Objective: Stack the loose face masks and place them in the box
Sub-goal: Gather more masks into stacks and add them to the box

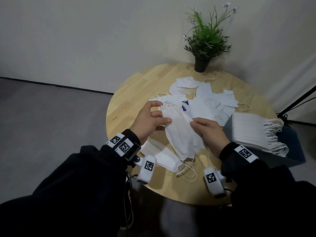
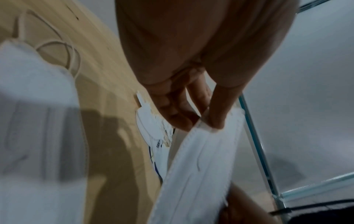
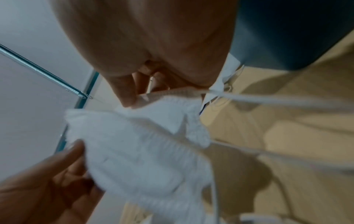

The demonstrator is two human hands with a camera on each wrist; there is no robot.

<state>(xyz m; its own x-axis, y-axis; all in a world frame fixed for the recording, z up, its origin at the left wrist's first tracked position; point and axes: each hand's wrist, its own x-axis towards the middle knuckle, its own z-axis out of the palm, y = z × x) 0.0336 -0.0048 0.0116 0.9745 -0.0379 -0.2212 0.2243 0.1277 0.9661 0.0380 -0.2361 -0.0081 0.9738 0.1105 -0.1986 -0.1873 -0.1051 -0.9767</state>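
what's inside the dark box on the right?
The box holds a neat stack of masks standing on edge, their ear loops trailing over the far side. The stack hides the box's floor, so anything under it can't be seen.

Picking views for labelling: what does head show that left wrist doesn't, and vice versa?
Head only: the dark box holding a neat mask stack, the potted plant, the loose pile, and the right hand on the held masks.
Left wrist only: the left hand seen from below, thumb and fingers pinching the masks' top edge.
Both: left hand, held masks, round wooden table.
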